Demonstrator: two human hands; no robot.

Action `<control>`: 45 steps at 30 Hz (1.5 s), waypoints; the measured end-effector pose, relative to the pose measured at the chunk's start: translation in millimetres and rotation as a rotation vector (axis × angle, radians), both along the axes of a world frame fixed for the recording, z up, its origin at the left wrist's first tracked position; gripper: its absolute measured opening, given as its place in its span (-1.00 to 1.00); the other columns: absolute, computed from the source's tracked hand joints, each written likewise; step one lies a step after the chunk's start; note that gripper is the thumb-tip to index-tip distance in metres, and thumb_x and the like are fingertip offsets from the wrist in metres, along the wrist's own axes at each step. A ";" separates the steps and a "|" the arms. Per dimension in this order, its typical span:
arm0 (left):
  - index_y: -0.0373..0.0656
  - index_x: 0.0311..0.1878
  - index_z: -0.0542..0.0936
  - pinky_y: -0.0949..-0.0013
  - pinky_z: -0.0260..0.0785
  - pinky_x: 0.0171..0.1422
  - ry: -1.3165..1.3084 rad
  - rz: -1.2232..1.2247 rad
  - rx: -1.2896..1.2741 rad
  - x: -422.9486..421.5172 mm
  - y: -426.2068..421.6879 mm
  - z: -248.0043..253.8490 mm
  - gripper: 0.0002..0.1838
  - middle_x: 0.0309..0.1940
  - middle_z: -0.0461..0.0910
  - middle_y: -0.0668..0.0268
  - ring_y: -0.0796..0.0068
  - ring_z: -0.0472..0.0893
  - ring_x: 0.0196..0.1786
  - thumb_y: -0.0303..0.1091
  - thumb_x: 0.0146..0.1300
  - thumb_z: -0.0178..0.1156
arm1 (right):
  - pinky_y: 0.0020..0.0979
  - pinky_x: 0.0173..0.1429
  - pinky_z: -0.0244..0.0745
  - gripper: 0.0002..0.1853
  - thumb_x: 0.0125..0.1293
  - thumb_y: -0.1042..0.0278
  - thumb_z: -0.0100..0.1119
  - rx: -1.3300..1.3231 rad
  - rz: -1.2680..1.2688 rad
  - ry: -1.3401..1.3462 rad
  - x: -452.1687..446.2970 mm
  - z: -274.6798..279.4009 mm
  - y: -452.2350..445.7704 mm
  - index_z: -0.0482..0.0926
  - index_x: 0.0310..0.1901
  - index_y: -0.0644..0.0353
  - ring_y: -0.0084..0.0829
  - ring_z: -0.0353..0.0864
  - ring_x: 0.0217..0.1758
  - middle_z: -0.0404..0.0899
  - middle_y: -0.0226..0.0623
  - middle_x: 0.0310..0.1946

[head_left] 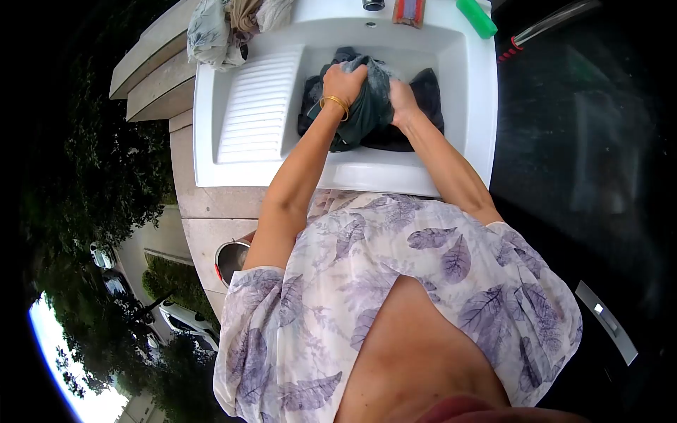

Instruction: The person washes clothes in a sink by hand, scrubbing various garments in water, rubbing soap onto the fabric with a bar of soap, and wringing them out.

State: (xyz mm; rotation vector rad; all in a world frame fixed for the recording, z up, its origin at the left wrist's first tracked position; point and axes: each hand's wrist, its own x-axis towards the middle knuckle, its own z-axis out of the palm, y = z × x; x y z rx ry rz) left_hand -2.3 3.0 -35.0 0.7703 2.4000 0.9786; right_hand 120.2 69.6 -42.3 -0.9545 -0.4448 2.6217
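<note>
My left hand (345,83), with a gold bangle at the wrist, is closed on a bunched dark green garment (364,118). Opposite it, my right hand (402,103) grips the same garment from the right side, its fingertips partly hidden by the fabric. Whitish suds show on the cloth between the two hands. Beneath and beside it, black clothing (427,95) lies in the basin of a white laundry sink (482,113). The sink's ribbed washboard (257,106) slopes to the left of my left hand.
Bundled cloths and a pale bag (209,39) sit on the sink's back left corner. A red-orange packet (408,13) and a green bottle (477,17) lie along the back rim. A metal bucket (229,262) stands by my left elbow.
</note>
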 end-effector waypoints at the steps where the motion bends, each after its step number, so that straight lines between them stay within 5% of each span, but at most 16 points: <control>1: -0.30 -0.23 0.58 0.18 0.39 -0.04 -0.017 0.093 0.047 14.1 -6.1 17.4 -0.48 -0.23 0.52 -0.03 0.00 0.53 -0.12 0.00 -0.12 0.18 | -0.32 -0.03 0.51 -0.74 0.30 0.31 -0.13 0.017 0.009 0.002 0.1 -2.0 0.1 0.52 -0.12 0.21 -0.38 0.58 -0.15 0.58 -0.29 -0.20; 6: -0.20 -0.35 0.53 0.18 0.37 -0.08 0.124 -0.259 0.249 109.1 -27.4 54.6 -0.60 -0.27 0.45 0.04 -0.04 0.50 -0.20 -0.17 -0.31 0.28 | -0.42 -0.33 0.48 -0.87 0.14 0.38 -0.06 0.595 0.232 0.096 -1.5 -53.5 21.5 0.46 -0.50 0.16 -0.49 0.50 -0.48 0.50 -0.38 -0.51; 9: -0.24 -0.25 0.57 0.21 0.35 0.04 0.052 -0.148 0.244 59.8 -21.9 6.0 -0.53 -0.10 0.49 -0.02 -0.06 0.49 -0.07 -0.13 -0.24 0.27 | -0.42 -0.43 0.47 -0.84 0.08 0.39 -0.05 0.158 0.170 0.002 -11.0 -43.6 22.7 0.38 -0.61 0.16 -0.48 0.47 -0.58 0.44 -0.40 -0.62; 12: -0.30 -0.23 0.56 0.22 0.35 0.05 -0.033 0.159 0.212 -1.3 -22.6 -22.3 -0.53 -0.11 0.51 -0.02 -0.04 0.50 -0.07 -0.14 -0.19 0.25 | -0.39 -0.30 0.59 -0.86 0.12 0.36 0.02 0.026 0.193 -0.048 -0.8 44.7 20.5 0.48 -0.46 0.25 -0.41 0.59 -0.47 0.56 -0.28 -0.50; 14: -0.30 -0.17 0.54 0.24 0.35 0.06 0.192 -0.046 0.078 -36.4 -25.7 -58.4 -0.53 -0.11 0.52 -0.04 0.05 0.53 -0.04 -0.17 -0.15 0.23 | -0.36 -0.25 0.61 -0.88 0.10 0.40 0.04 0.080 0.173 -0.029 -7.9 46.0 22.0 0.51 -0.42 0.25 -0.41 0.61 -0.44 0.58 -0.27 -0.49; 16: -0.29 0.01 0.46 0.30 0.31 0.13 -0.263 -0.236 0.043 -52.2 -25.8 -18.0 -0.41 -0.05 0.49 -0.03 0.15 0.50 0.04 -0.18 -0.15 0.21 | -0.32 -0.16 0.62 -0.86 0.10 0.48 0.02 0.114 0.181 -0.002 -8.3 49.4 29.1 0.51 -0.29 0.27 -0.34 0.62 -0.32 0.58 -0.21 -0.37; 18: -0.25 0.15 0.36 0.35 0.25 0.21 -0.263 -0.457 0.494 -66.0 -13.9 -28.4 -0.31 -0.01 0.47 0.05 0.21 0.44 0.09 -0.18 -0.11 0.22 | -0.30 -0.09 0.59 -0.77 0.12 0.47 0.02 0.126 0.236 -0.014 -5.5 59.5 40.8 0.51 -0.17 0.32 -0.29 0.64 -0.22 0.60 -0.16 -0.28; 21: -0.23 0.24 0.25 0.39 0.20 0.27 -0.503 -0.691 0.394 -34.0 -16.2 29.7 -0.24 0.08 0.41 0.10 0.21 0.40 0.12 -0.19 -0.06 0.25 | -0.27 -0.14 0.60 -0.67 -0.05 0.36 0.04 0.111 0.173 0.078 -15.4 89.2 46.5 0.54 -0.25 0.39 -0.18 0.64 -0.38 0.62 -0.06 -0.39; 24: -0.29 0.07 0.46 0.39 0.31 0.16 -0.382 -0.850 0.191 9.2 -6.6 34.2 -0.32 -0.08 0.54 0.14 0.29 0.51 -0.03 -0.11 -0.12 0.38 | -0.25 -0.16 0.59 -0.69 -0.06 0.37 0.04 0.233 0.085 0.203 5.0 139.7 62.0 0.54 -0.29 0.39 -0.20 0.64 -0.38 0.62 -0.07 -0.41; 27: -0.34 -0.10 0.56 0.42 0.40 0.02 -0.558 -0.489 0.193 11.1 -16.3 40.5 -0.42 -0.27 0.61 0.17 0.34 0.57 -0.21 -0.08 -0.11 0.39 | -0.26 -0.17 0.58 -0.70 -0.05 0.36 0.06 0.319 -0.023 0.035 19.3 121.0 98.2 0.54 -0.26 0.36 -0.19 0.64 -0.39 0.62 -0.07 -0.43; 30: -0.36 -0.23 0.58 0.35 0.46 -0.02 -1.129 -0.075 0.699 -28.8 -15.3 29.0 -0.69 -0.36 0.60 0.13 0.31 0.60 -0.29 -0.44 -0.12 0.23 | -0.30 -0.05 0.58 -0.66 0.10 0.57 -0.04 0.459 -0.040 0.024 51.3 100.3 87.6 0.43 -0.03 0.28 -0.26 0.60 -0.13 0.55 -0.11 -0.16; 34: -0.29 -0.11 0.55 0.24 0.46 0.01 -1.626 0.145 0.954 -38.5 -4.4 0.5 -0.61 -0.27 0.57 0.13 0.22 0.59 -0.20 -0.53 -0.13 0.13 | -0.19 0.00 0.57 -0.61 0.13 0.60 -0.09 0.250 -0.104 -0.029 44.9 64.0 35.8 0.38 0.04 0.23 -0.13 0.55 -0.04 0.48 -0.06 -0.05; 36: -0.21 -0.01 0.53 0.19 0.44 0.03 -1.288 0.390 0.935 -2.4 3.4 31.2 -0.54 -0.08 0.51 0.14 0.20 0.55 -0.08 -0.37 -0.08 0.19 | -0.15 0.05 0.54 -0.62 0.16 0.56 -0.11 0.153 -0.184 -0.021 39.8 46.4 25.5 0.37 0.06 0.25 -0.13 0.56 -0.04 0.50 -0.07 -0.07; 40: 0.02 -0.02 0.57 0.19 0.44 -0.09 0.148 -0.331 0.592 74.1 4.3 62.9 -0.49 -0.13 0.47 0.15 0.10 0.53 -0.10 0.02 -0.06 0.28 | -0.23 0.09 0.46 -0.63 0.32 0.12 -0.13 0.034 -0.167 -0.045 32.5 29.8 19.7 0.42 0.00 0.19 -0.26 0.52 -0.01 0.53 -0.21 -0.10; 43: 0.05 -0.29 0.63 0.18 0.44 -0.25 0.337 -0.528 0.316 112.5 -5.2 87.0 -0.62 -0.26 0.47 0.15 0.09 0.55 -0.29 0.12 -0.04 0.25 | -0.32 0.17 0.36 -0.60 0.40 0.08 -0.25 0.362 -0.023 0.104 49.0 25.1 5.8 0.36 0.07 0.17 -0.33 0.43 0.09 0.47 -0.27 -0.03; 45: 0.01 -0.42 0.63 0.14 0.42 -0.32 0.383 -0.463 0.267 111.5 -1.0 74.1 -0.61 -0.37 0.49 0.18 0.11 0.56 -0.38 0.15 -0.03 0.23 | -0.36 0.18 0.35 -0.58 0.39 0.05 -0.23 0.227 0.015 0.092 43.1 28.7 6.2 0.36 0.09 0.17 -0.36 0.43 0.09 0.46 -0.29 -0.01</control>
